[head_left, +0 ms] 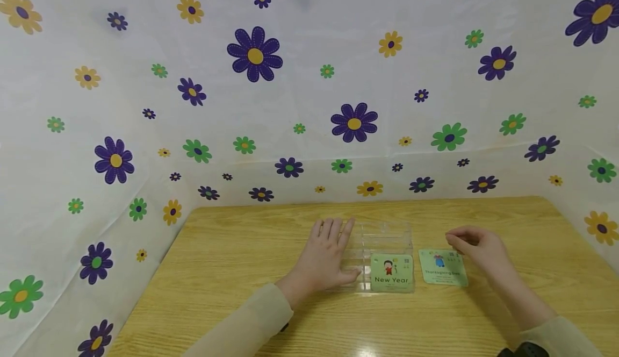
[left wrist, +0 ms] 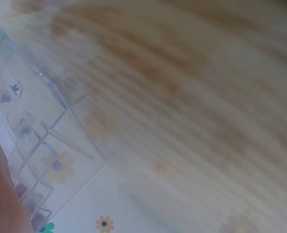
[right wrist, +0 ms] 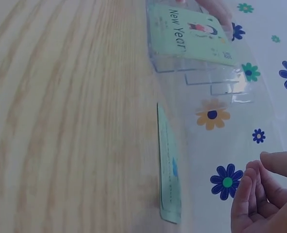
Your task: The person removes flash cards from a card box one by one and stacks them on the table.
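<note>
A clear plastic tiered holder stands on the table, its stepped edges also showing in the left wrist view. A green "New Year" card sits in its front right part. My left hand rests over the holder's left side with the fingers stretched forward and the thumb out toward the card. To the right lies a green "Thanksgiving Day" card on the tabletop. Above that card's right side my right hand hovers, fingers loosely bent and thumb near the index finger, with nothing between them.
The wooden table carries the holder and cards near its right-middle. A white cloth with flowers hangs behind the table and along both sides. Dark wrist gear shows at the right sleeve.
</note>
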Demonstrator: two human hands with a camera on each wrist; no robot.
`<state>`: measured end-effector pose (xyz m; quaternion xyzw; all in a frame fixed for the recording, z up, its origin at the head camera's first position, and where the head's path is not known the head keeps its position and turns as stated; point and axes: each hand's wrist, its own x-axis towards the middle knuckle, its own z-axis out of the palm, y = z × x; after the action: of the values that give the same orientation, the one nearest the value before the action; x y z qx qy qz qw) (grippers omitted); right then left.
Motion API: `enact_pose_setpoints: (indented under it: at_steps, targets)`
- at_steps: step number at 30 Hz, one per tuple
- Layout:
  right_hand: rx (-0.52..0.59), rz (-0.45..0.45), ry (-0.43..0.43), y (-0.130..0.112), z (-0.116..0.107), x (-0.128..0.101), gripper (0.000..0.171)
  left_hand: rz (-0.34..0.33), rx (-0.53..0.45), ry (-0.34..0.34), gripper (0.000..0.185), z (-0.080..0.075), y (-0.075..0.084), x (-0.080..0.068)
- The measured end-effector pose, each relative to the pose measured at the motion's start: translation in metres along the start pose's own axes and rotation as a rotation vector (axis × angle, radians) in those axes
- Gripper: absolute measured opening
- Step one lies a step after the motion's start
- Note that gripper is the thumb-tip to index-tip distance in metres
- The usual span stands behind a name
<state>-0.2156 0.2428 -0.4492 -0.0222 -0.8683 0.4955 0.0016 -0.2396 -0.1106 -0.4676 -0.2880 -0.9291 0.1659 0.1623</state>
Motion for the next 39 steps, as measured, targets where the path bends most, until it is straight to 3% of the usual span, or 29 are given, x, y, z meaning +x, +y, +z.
enact_pose_setpoints:
  at_steps: [18, 29, 39]
  targets:
    - [0.02, -0.052, -0.048, -0.015, 0.008, -0.006, 0.033, -0.003, -0.017, -0.007, 0.113, -0.001, 0.002, -0.001]
    - [0.039, -0.045, -0.072, -0.016, 0.014, -0.008, 0.033, -0.009, -0.014, -0.036, 0.113, -0.003, 0.002, -0.001]
    - [0.051, -0.052, -0.094, -0.02, 0.018, -0.012, 0.03, -0.009, -0.008, -0.024, 0.113, -0.003, 0.002, 0.0]
